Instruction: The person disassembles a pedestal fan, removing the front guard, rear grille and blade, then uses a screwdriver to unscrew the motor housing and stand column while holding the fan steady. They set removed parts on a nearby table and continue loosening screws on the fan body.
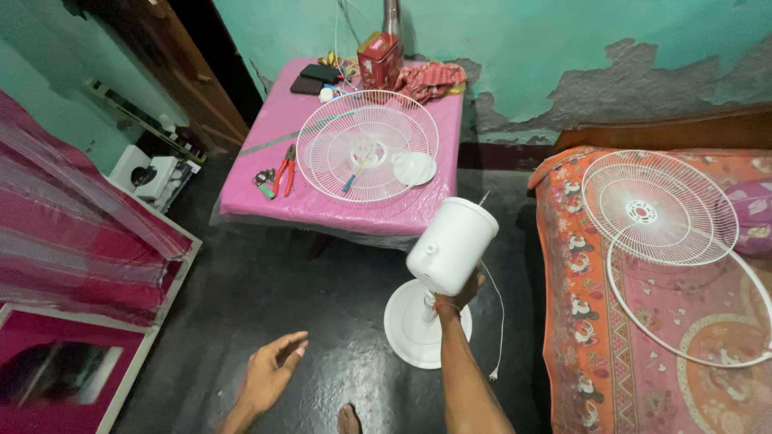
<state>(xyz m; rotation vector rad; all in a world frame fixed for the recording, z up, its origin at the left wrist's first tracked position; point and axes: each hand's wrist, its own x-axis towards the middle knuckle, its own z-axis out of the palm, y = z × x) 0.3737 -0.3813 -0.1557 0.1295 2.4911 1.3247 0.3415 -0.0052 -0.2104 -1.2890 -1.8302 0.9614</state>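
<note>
Beside the bed (587, 354), right hand (460, 291) grips the fan motor (450, 245), tilted toward the table (265, 193); left hand (269, 374) open, empty.

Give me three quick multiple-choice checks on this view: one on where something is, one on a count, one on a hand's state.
1. Where do the red-handled pliers lie?
A. on the pink table
B. on the bed
C. on the floor

2. How many round wire fan guards are in view?
A. one
B. two
C. four

3. What is the right hand doing?
A. hanging open and free
B. holding the white fan motor housing
C. gripping the pliers

Answers:
1 A: the pliers rest on the pink table, left of one guard.
2 B: one fan guard on the table, another on the bed.
3 B: the right hand grips the fan motor housing from below; the left hand is open.
</note>
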